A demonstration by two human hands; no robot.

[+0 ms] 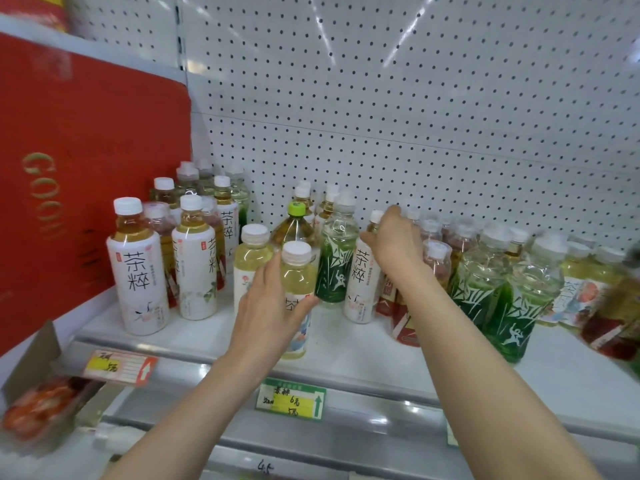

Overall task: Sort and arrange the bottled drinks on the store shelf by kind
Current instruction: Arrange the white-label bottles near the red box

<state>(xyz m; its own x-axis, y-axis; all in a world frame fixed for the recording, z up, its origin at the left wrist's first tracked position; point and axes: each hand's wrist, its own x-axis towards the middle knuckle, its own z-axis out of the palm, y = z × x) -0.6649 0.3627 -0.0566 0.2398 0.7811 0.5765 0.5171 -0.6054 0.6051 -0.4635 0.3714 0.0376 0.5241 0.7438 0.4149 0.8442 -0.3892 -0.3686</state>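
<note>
A white pegboard wall (415,98) backs the white shelf (346,344); a red box (86,150) fills the left of the frame with white-label tea bottles (138,268) crowded beside it, and green bamboo-print bottles (512,299) are packed at the right. At centre front the left hand (273,299) wraps thumb and fingers round an upright pale-yellow bottle (296,282) on the shelf, hemmed in by a green-capped bottle (294,223) behind and a lone bamboo bottle (337,258) just to its right. The right hand (394,240) reaches over the mid-row caps, too blurred to tell whether it holds anything.
</note>
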